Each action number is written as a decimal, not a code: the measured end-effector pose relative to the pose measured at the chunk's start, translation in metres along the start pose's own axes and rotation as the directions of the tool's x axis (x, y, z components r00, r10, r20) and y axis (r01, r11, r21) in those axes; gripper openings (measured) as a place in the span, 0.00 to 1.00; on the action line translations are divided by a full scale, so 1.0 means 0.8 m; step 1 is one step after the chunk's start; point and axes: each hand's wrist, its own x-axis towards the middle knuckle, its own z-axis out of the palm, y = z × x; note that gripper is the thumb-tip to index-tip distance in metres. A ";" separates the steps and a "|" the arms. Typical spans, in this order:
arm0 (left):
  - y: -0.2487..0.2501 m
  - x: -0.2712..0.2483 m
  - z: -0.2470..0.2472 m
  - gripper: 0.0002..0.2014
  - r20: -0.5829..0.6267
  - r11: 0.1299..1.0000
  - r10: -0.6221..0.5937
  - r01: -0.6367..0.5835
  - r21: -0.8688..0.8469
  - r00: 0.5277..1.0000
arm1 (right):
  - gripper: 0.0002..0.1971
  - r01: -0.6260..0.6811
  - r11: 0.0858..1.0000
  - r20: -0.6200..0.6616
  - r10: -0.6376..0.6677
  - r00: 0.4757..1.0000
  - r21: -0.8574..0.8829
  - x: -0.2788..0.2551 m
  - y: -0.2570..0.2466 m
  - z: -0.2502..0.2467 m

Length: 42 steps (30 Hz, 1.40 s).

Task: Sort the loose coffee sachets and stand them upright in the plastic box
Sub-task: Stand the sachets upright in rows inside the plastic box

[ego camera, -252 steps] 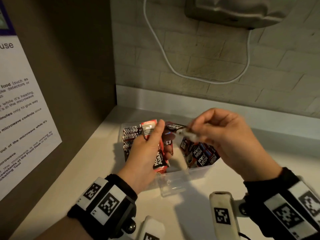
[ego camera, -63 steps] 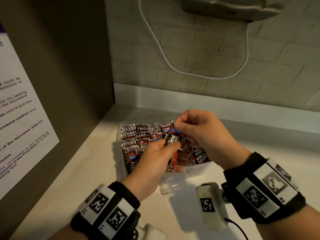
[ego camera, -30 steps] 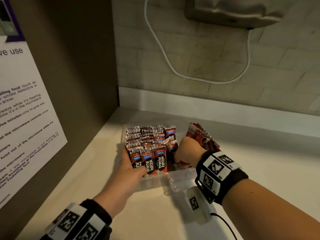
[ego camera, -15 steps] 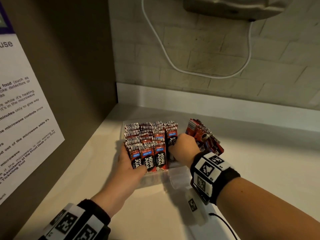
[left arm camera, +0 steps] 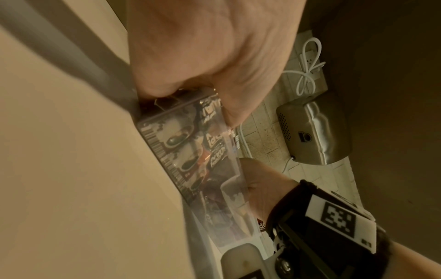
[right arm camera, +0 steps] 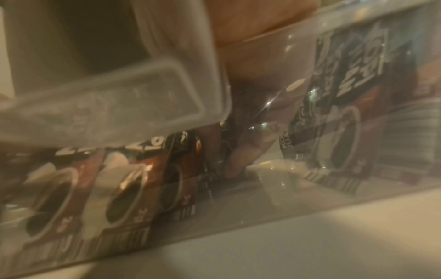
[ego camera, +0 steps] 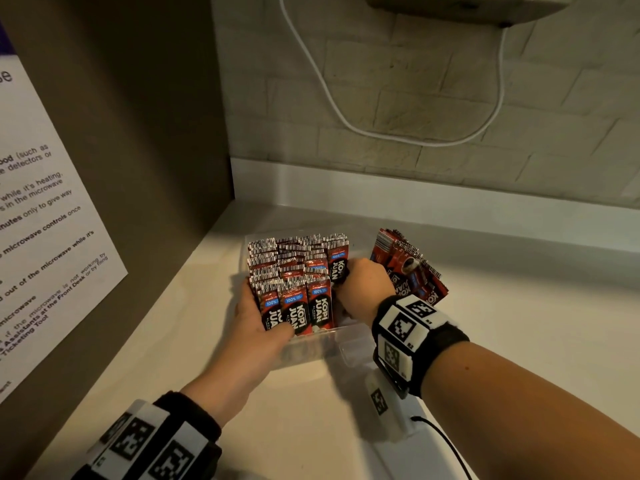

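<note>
Both hands at a clear plastic box (ego camera: 313,344) of coffee sachets on a pale counter (ego camera: 519,323).

The box's left part is packed with upright red-and-black "Kopi Juan" sachets (ego camera: 298,271), printed fronts facing the person; a second bundle of sachets (ego camera: 412,268) leans tilted at the box's right end. The left hand (ego camera: 258,327) cups the near-left corner, thumb laid across the front row, fingers along the left side of the upright block. The right hand (ego camera: 362,287) reaches down into the gap between the two groups; through the clear wall, the right wrist view shows its fingers (right arm camera: 241,158) extended down to the box floor between sachets, though whether they pinch one I cannot tell. A printed notice (ego camera: 45,237) hangs on the left panel; a white cable (ego camera: 346,116) loops over the brick wall.
</note>
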 end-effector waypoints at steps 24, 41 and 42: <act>0.008 -0.002 0.000 0.31 0.006 0.999 -0.026 0.026 -0.033 1.000 | 0.02 0.005 1.000 0.006 -0.005 1.000 0.025 -0.003 0.005 0.000; 0.024 -0.018 -0.004 0.32 0.018 0.991 -0.065 0.066 -0.119 0.998 | 0.15 -0.011 0.967 0.130 0.045 0.990 -0.255 -0.023 -0.007 -0.040; 0.031 -0.020 -0.005 0.31 0.002 0.989 -0.064 0.064 -0.136 0.998 | 0.14 0.002 0.960 0.140 0.039 0.989 -0.280 -0.025 -0.007 -0.044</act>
